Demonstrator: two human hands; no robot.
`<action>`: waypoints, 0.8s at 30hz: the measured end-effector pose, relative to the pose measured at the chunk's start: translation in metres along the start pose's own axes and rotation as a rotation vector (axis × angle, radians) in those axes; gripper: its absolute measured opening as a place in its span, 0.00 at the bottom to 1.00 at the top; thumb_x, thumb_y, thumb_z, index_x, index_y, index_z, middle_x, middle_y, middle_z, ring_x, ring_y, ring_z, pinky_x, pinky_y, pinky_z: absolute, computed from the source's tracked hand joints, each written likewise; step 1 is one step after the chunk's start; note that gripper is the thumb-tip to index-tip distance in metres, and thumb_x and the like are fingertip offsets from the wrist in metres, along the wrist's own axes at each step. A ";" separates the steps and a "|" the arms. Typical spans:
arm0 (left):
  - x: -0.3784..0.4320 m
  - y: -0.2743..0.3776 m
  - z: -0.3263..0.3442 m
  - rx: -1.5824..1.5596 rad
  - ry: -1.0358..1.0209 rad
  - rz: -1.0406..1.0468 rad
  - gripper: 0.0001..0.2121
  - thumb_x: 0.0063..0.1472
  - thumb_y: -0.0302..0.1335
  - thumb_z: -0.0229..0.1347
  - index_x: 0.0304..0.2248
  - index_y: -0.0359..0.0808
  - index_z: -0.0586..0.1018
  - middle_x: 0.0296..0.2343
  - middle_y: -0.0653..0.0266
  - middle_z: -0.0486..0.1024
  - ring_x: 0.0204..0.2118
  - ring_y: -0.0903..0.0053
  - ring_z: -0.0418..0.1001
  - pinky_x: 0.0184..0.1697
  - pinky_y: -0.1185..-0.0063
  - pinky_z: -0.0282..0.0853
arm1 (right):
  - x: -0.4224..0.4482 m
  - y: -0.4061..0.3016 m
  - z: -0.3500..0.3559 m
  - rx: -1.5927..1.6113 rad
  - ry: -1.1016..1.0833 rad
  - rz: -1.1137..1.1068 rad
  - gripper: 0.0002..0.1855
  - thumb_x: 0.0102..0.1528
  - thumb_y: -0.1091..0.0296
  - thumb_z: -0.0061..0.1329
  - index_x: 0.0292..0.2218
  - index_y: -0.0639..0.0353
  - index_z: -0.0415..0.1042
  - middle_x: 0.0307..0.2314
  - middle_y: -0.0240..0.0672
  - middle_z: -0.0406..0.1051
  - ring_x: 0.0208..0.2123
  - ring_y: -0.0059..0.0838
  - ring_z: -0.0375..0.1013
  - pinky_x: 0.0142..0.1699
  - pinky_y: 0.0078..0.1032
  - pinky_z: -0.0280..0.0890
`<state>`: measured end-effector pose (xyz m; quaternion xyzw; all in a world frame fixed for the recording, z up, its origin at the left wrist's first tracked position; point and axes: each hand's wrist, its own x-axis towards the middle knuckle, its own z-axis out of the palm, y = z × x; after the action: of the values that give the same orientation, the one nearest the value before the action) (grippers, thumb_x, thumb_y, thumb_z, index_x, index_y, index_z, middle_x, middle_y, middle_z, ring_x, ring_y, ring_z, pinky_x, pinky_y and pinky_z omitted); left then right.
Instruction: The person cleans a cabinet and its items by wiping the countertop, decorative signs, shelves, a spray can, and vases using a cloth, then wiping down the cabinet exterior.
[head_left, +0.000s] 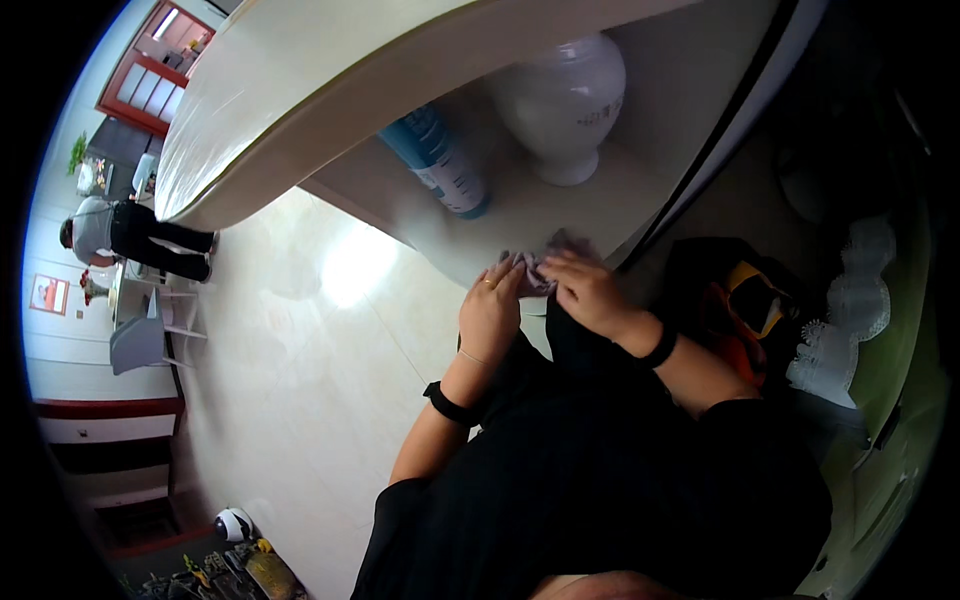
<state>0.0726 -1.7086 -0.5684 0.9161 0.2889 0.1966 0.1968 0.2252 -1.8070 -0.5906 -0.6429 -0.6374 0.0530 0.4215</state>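
Both hands meet in front of a cabinet's lower shelf (517, 225), at a crumpled greyish-purple cloth (534, 276). My left hand (493, 304), with a ring on one finger, holds the cloth's left side. On its other side, my right hand (585, 292) has its fingers bent over the cloth; part of the cloth is blurred. On the shelf beyond them, a blue and white cylindrical container (442, 169) leans beside a glossy white ceramic vase (566, 112). Both bear writing.
Above the shelf juts a curved cabinet top (300, 97). At the right lie a black and orange bag (750, 300) and white lace cloth (847, 315). Far left, a person (135, 232) bends over a table near a grey chair (142, 341). A white round object (234, 524) stands on the floor.
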 end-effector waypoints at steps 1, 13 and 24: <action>0.008 0.009 -0.006 0.002 -0.005 0.008 0.13 0.51 0.19 0.47 0.38 0.34 0.75 0.42 0.58 0.72 0.47 0.63 0.69 0.50 0.69 0.64 | 0.001 -0.004 -0.014 -0.025 0.062 0.052 0.19 0.46 0.79 0.47 0.43 0.59 0.70 0.40 0.41 0.70 0.46 0.40 0.67 0.51 0.31 0.62; 0.157 0.098 -0.054 -0.032 0.679 0.501 0.27 0.57 0.24 0.47 0.55 0.24 0.54 0.54 0.36 0.51 0.57 0.46 0.51 0.57 0.67 0.51 | 0.139 -0.003 -0.147 -0.278 0.574 -0.298 0.26 0.49 0.74 0.45 0.51 0.58 0.63 0.51 0.46 0.60 0.55 0.43 0.58 0.56 0.32 0.56; 0.168 0.084 -0.011 0.119 0.617 0.353 0.24 0.59 0.28 0.47 0.53 0.26 0.59 0.53 0.39 0.54 0.56 0.47 0.52 0.57 0.65 0.51 | 0.146 0.045 -0.117 -0.018 0.542 -0.244 0.27 0.50 0.66 0.46 0.52 0.59 0.61 0.52 0.50 0.56 0.56 0.49 0.53 0.59 0.37 0.49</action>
<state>0.2323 -1.6676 -0.4781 0.8591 0.1830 0.4778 0.0099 0.3582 -1.7286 -0.4745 -0.5560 -0.5744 -0.1776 0.5739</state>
